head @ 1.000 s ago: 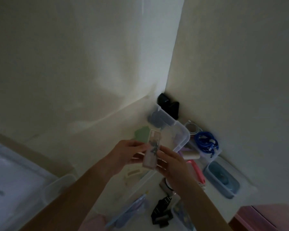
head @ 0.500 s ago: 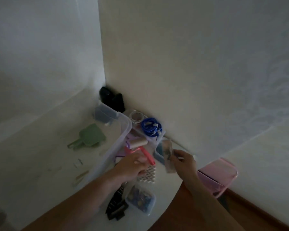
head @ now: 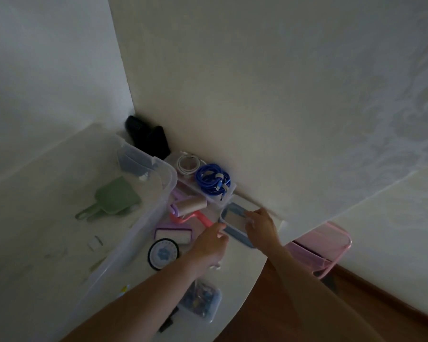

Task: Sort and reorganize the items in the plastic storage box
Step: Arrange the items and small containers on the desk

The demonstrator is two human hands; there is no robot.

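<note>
Pale walls meet in a corner above a white bench (head: 235, 272), where a large clear storage box (head: 143, 218) sits to the left of both hands. Inside it, well left of the fingers, lies a green scoop (head: 114, 198). Beyond the hands, against the wall, a coiled blue cable (head: 211, 180) rests in a clear tray. A small blue-grey tray (head: 232, 219) sits between the hands: the right hand (head: 261, 224) curls its fingers over a flat pale packet inside it, and the left hand (head: 208, 243) touches the tray's near rim, fingers loosely bent. Just left of the left hand lies a round patterned disc (head: 163, 254).
</note>
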